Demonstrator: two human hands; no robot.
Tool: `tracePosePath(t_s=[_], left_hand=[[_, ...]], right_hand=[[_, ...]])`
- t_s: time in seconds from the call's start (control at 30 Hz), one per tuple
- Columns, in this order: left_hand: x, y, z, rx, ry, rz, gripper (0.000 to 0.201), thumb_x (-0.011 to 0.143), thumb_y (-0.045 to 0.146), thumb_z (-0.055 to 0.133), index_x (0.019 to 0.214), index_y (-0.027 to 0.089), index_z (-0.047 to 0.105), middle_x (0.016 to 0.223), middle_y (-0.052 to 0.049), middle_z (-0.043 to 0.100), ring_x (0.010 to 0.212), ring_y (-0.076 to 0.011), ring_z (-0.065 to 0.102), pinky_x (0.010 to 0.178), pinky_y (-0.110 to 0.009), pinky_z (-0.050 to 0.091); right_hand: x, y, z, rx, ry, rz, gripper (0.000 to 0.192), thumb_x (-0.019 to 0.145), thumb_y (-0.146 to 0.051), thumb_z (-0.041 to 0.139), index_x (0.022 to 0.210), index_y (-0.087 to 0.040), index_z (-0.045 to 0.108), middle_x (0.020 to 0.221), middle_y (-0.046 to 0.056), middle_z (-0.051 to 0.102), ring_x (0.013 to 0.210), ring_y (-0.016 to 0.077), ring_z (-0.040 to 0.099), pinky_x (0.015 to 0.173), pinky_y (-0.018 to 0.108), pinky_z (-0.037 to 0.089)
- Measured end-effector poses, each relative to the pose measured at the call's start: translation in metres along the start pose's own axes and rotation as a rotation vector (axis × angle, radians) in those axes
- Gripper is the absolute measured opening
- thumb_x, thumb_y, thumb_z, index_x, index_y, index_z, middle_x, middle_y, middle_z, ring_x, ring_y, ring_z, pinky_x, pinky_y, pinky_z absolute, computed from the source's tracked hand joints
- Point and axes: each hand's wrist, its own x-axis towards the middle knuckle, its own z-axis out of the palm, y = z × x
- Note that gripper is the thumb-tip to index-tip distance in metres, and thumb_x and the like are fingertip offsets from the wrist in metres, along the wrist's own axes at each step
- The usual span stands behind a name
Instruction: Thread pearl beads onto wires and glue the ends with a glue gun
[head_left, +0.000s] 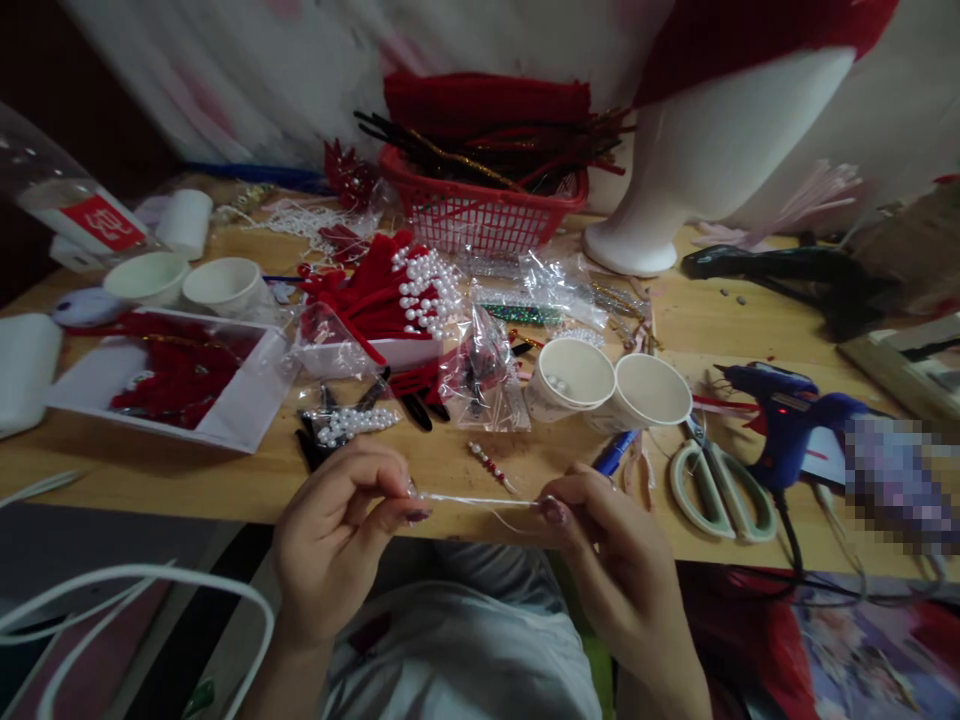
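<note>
A white thread [480,500] is stretched between my two hands, just above the table's front edge. My left hand [337,530] pinches one end between thumb and forefinger; a small shiny bit shows at its fingertips, too small to name. At the other end my right hand [615,560] is closed on the thread, and a loose strand sags below. Beyond the thread lies a short string of red and white beads [489,466]. A blue pen [615,453] rests past my right fingers, and a bag of white pearl beads [356,425] is beyond my left hand.
Two paper cups [652,390] stand ahead, one holding a few pearls. At right are scissors [720,490] and a blue glue gun [780,400] with its cord. White boxes [247,400] hold red pieces. Behind are a red basket [480,215] and a white mannequin head [675,190].
</note>
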Motion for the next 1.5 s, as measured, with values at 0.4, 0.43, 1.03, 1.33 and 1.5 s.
tracePosePath(t_s=[0.4,0.43,1.03,1.33,1.5], left_hand=[[-0.003,0.003,-0.005,0.127,-0.107,0.11,0.017,0.095,0.027,0.078,0.083,0.019,0.068,0.072,0.002,0.068,0.064,-0.0111,0.064,0.055,-0.02,0.052],[-0.003,0.002,-0.005,0.111,-0.103,0.103,0.018,0.095,0.027,0.078,0.082,0.019,0.068,0.072,0.002,0.068,0.064,-0.0111,0.064,0.055,-0.019,0.052],[0.007,-0.005,-0.012,0.068,-0.006,0.024,0.016,0.087,0.024,0.085,0.078,0.02,0.072,0.072,0.001,0.068,0.065,-0.0141,0.066,0.055,-0.021,0.056],[0.005,0.001,-0.015,0.137,-0.16,0.097,0.015,0.092,0.019,0.08,0.082,0.019,0.069,0.074,0.002,0.07,0.066,-0.0111,0.066,0.059,-0.018,0.053],[0.003,0.007,-0.01,0.16,-0.114,0.115,0.017,0.093,0.025,0.079,0.081,0.02,0.069,0.071,0.001,0.071,0.061,-0.0121,0.065,0.055,-0.021,0.051]], right_hand=[[0.0,0.011,0.009,-0.18,0.27,-0.06,0.016,0.1,-0.011,0.062,0.091,-0.024,0.068,0.069,-0.005,0.061,0.054,0.0097,0.053,0.05,0.022,0.037],[0.0,0.014,0.009,-0.153,0.277,-0.059,0.015,0.099,-0.011,0.063,0.094,-0.024,0.068,0.07,-0.005,0.06,0.054,0.01,0.053,0.05,0.022,0.038],[0.004,0.012,-0.02,-0.01,-0.273,-0.14,0.016,0.1,-0.031,0.07,0.087,-0.021,0.07,0.086,0.002,0.054,0.076,0.0172,0.058,0.065,0.027,0.051],[0.007,0.008,-0.023,-0.034,-0.085,-0.177,0.02,0.095,-0.006,0.054,0.084,-0.022,0.058,0.079,0.001,0.053,0.07,0.0162,0.053,0.059,0.027,0.044],[0.007,0.01,-0.021,-0.15,0.054,-0.217,0.023,0.092,-0.001,0.059,0.088,-0.023,0.061,0.08,0.001,0.056,0.07,0.0171,0.054,0.06,0.03,0.042]])
